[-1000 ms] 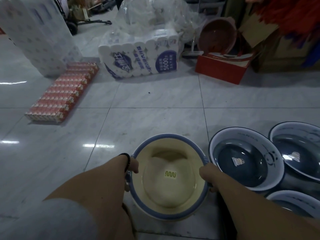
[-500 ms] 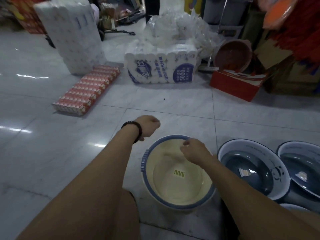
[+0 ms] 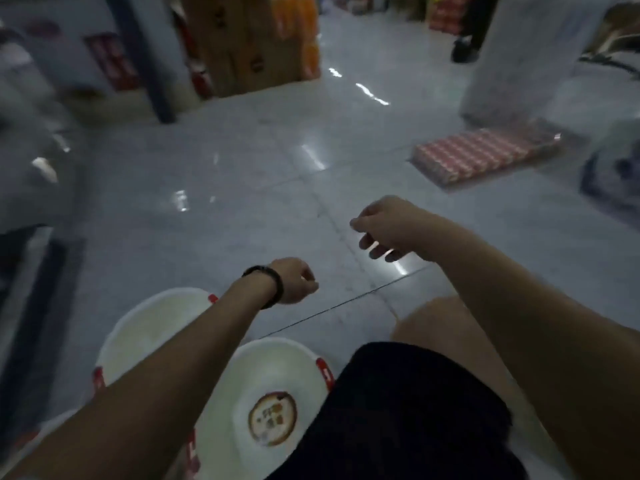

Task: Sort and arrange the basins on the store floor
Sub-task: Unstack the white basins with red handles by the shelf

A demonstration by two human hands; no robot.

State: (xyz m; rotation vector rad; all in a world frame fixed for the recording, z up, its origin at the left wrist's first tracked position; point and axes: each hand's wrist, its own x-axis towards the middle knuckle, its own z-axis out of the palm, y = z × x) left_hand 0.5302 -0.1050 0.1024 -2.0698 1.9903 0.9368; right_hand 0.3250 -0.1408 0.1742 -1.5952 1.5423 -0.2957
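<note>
Two white basins with red handles sit on the floor at the lower left. The farther basin (image 3: 152,327) is partly hidden by my left forearm. The nearer basin (image 3: 277,362) has a round brown sticker in its bottom. My left hand (image 3: 294,280), with a black wristband, hovers above the floor just past the basins, fingers loosely curled, holding nothing. My right hand (image 3: 384,226) hangs in the air farther out to the right, fingers drooping and apart, also holding nothing. The picture is blurred by motion.
My bent knee in black shorts (image 3: 415,410) fills the lower right. A flat red-and-white pack (image 3: 485,154) lies on the tiles at right, beside a tall white wrapped stack (image 3: 519,57). Cardboard boxes (image 3: 242,46) and a dark post (image 3: 152,64) stand at the back. A person's shoe (image 3: 465,51) shows far back.
The view has swung left; the cream blue-rimmed basin and the dark blue basins are out of sight. Both hands have left that basin and now hang over bare floor near two white basins.
</note>
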